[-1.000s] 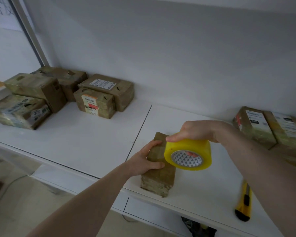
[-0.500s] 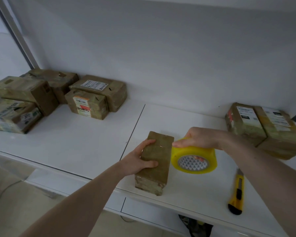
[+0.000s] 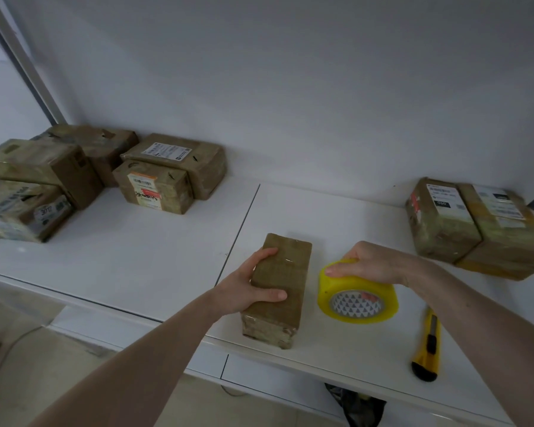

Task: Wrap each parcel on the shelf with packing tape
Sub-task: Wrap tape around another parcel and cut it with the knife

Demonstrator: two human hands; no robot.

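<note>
Head view: parcel [image 3: 278, 285] gripped in left hand [image 3: 247, 288], right hand [image 3: 367, 263] just beside, clutching tape roll [image 3: 356, 298].

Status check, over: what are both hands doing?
Left hand grips parcel. Right hand holds tape roll beside it. Nothing between them.

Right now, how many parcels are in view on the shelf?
8. Five sit in the left cluster by the wall, one parcel is at the front under the left hand, and two sit side by side at the right. More could be hidden behind them.
</note>
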